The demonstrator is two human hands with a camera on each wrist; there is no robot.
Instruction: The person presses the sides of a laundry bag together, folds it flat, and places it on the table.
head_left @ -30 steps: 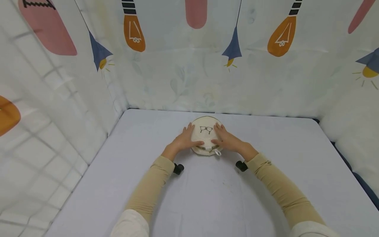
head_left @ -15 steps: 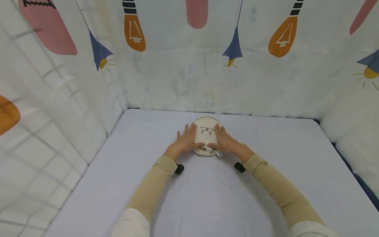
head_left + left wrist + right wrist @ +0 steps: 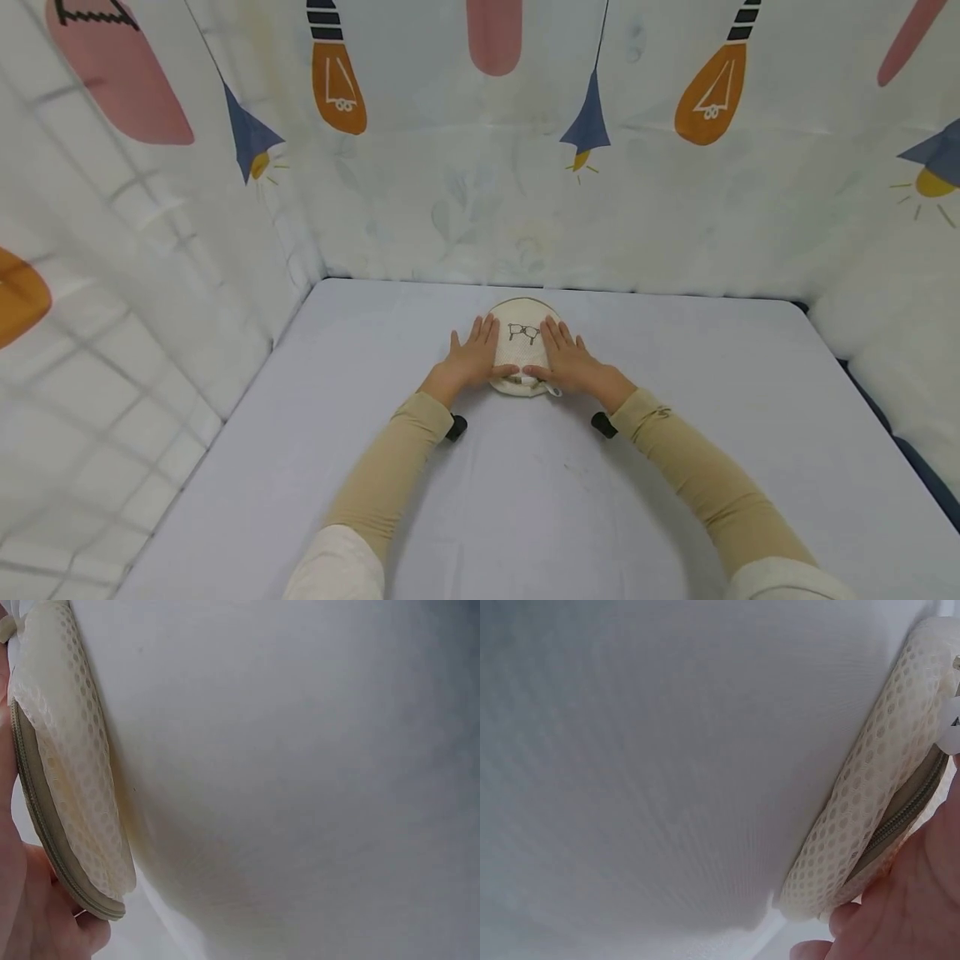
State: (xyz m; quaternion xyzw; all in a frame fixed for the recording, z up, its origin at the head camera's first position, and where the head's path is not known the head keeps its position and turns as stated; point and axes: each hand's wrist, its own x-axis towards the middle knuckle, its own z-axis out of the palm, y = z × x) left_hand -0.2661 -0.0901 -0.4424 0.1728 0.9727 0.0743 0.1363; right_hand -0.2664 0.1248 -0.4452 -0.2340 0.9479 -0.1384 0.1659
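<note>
A round cream mesh zip pouch (image 3: 517, 348) with a pair of glasses drawn on top lies near the table's far edge. My left hand (image 3: 468, 360) rests on its left side, fingers straight and thumb along the front. On the right side, my right hand (image 3: 573, 365) lies in the same way, its thumb pointing at the left one. A white loop sticks out at the front right. The left wrist view shows the pouch's mesh side and olive zip (image 3: 45, 817) beside the palm. Mesh and a zip (image 3: 907, 814) also show in the right wrist view, beside a partly seen white tag.
The table (image 3: 517, 500) is covered in a pale cloth. Behind it hangs a white curtain (image 3: 480, 192) printed with bulbs and lamps, and another stretch closes the left side. A small black device is at each wrist.
Both hands have drawn closer over the pouch; the thumbs moved inward along its front edge and the right fingers straightened together. Over the last half second there is hardly any movement.
</note>
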